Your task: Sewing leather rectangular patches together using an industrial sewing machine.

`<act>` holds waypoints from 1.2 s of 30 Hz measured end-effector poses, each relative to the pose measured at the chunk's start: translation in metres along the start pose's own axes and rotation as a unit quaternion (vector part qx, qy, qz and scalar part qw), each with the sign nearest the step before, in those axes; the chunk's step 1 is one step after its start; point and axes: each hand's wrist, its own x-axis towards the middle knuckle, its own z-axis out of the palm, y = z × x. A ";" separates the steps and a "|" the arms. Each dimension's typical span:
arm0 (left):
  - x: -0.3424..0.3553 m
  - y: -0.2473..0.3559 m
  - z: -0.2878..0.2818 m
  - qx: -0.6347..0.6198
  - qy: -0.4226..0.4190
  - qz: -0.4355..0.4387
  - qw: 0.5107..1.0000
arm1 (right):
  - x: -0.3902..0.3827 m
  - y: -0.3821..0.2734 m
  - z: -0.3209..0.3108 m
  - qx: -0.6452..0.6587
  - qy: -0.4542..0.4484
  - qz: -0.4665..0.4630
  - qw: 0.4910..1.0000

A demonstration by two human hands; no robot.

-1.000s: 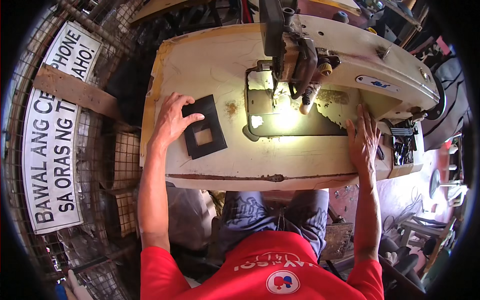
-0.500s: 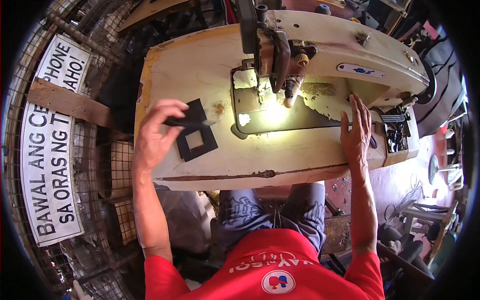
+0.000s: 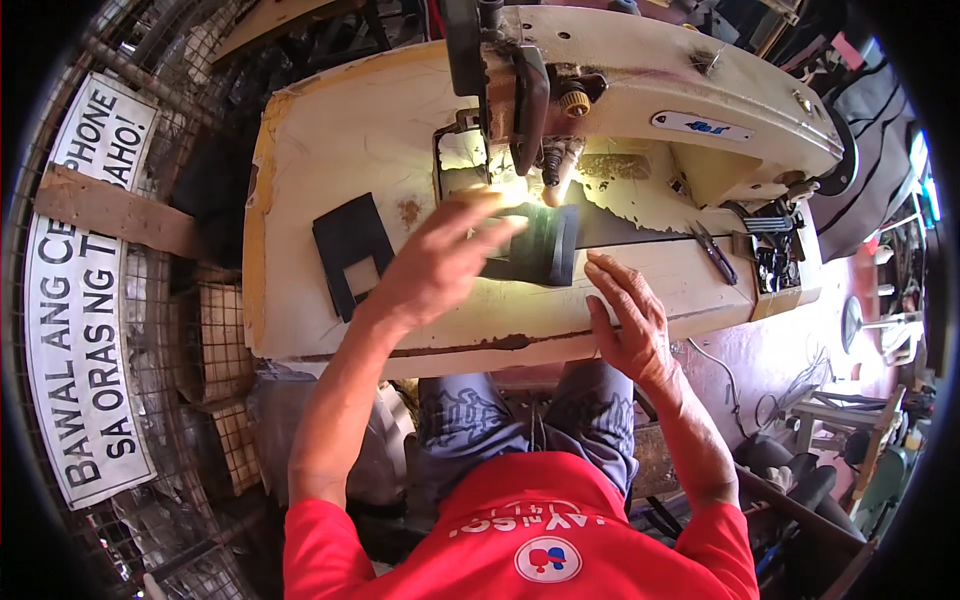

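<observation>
Over on the left, a white lettered sign [image 3: 78, 350] sits against wire mesh [image 3: 228, 325], a brown wooden slat [image 3: 115, 210] cutting right across it! Far right, dark fabric [image 3: 868, 185] bulges; below, cable [image 3: 733, 382] curls over pinkish floor [image 3: 755, 350]!

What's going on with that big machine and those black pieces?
A person sits at a sewing machine with its light on. The left hand, a bit blurry, is over a black piece near the lit area; I can't tell if it's gripping. The right hand is open beside that piece's edge. Another black piece with a square hole lies on the left of the table.
</observation>
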 end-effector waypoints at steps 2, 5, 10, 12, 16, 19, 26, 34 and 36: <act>-0.020 -0.016 -0.009 0.057 0.000 -0.078 0.995 | 0.004 -0.003 0.003 0.017 0.001 -0.012 1.000; -0.035 -0.023 -0.003 0.143 -0.059 -0.089 0.984 | 0.011 -0.008 0.007 0.032 -0.002 -0.016 0.999; -0.037 0.001 0.016 0.150 -0.083 -0.069 0.983 | 0.025 -0.014 0.016 0.085 -0.062 0.013 0.994; -0.033 0.014 0.019 0.135 -0.082 -0.090 0.983 | 0.033 -0.012 0.023 0.100 -0.090 0.014 0.991; -0.031 0.010 0.019 0.119 -0.075 -0.092 0.986 | 0.040 -0.003 0.037 0.047 -0.136 -0.013 0.990; -0.033 0.004 0.016 0.093 -0.080 -0.091 0.988 | 0.043 -0.004 0.043 0.006 -0.165 -0.027 0.986; -0.031 0.007 0.011 0.071 -0.083 -0.088 0.990 | 0.035 -0.019 0.031 -0.039 -0.230 -0.054 0.971; -0.032 0.002 0.020 0.110 -0.045 -0.080 0.990 | 0.030 -0.022 0.027 -0.029 -0.242 -0.051 0.968; -0.031 0.001 0.023 0.102 -0.037 -0.084 0.991 | 0.039 -0.020 0.037 -0.054 -0.211 -0.038 0.975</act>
